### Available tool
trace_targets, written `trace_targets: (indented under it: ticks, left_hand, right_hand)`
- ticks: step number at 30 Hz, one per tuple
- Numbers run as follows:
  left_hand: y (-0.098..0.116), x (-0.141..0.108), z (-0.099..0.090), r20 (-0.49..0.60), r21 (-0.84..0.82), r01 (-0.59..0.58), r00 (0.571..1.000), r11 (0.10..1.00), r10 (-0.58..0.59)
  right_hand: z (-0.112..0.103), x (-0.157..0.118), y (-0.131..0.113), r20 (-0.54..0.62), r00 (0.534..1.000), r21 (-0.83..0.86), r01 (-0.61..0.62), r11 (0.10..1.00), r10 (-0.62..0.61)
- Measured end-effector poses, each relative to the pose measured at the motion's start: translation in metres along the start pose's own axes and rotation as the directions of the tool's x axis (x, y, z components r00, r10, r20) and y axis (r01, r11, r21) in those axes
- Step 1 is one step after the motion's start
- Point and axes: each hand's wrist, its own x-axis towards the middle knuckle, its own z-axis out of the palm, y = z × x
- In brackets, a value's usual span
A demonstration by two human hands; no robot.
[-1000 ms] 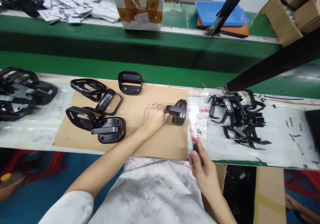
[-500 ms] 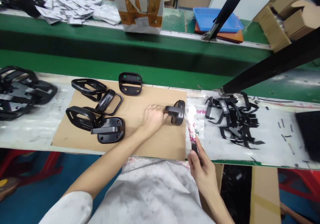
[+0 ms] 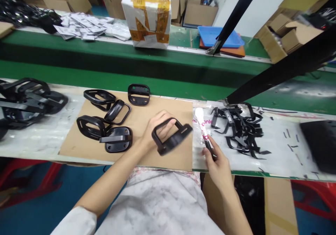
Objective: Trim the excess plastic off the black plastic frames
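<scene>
Two hands are busy above the near edge of the surface [image 3: 278,137]: the left hand [image 3: 159,125] is curled closed around one side of a black frame [image 3: 173,142], and the right hand [image 3: 219,161] is wrapped round the dark handle of a white-headed tool [image 3: 204,135], its head pointing toward the far edge. The frame is tilted over the right part of a cardboard sheet [image 3: 168,105], near its right edge; whether it touches the sheet, I cannot tell. Work looks well under way but unfinished, as I judge it: a plate [image 3: 118,147] left of the hand has a bar across it, while the plain plate [image 3: 139,102] at the sheet's far edge shows none, and a tangle of black strips [image 3: 231,119] lies loose right of the tool. More black parts [image 3: 31,104] are heaped toward the surface's left end (which of them are finished, I cannot say). As for the held frame, it is dark and matte, with rounded corners, an open middle and a thick side facing the near edge, its outline softened by blur.
</scene>
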Motion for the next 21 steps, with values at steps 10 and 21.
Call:
trace_targets:
  ticks: [10, 21]
  left_hand:
    - [0.051, -0.013, -0.035, -0.224, -0.048, -0.081, 0.972, 0.996, 0.068]
    - [0.052, -0.017, -0.045, -0.258, -0.504, 0.182, 0.901, 0.844, -0.349]
  right_hand:
    - [0.030, 0.051, -0.017, 0.176, 0.965, 0.045, 0.189, 0.981, -0.194]
    - [0.041, 0.060, 0.007, 0.158, 0.956, -0.110, 0.266, 0.958, -0.247]
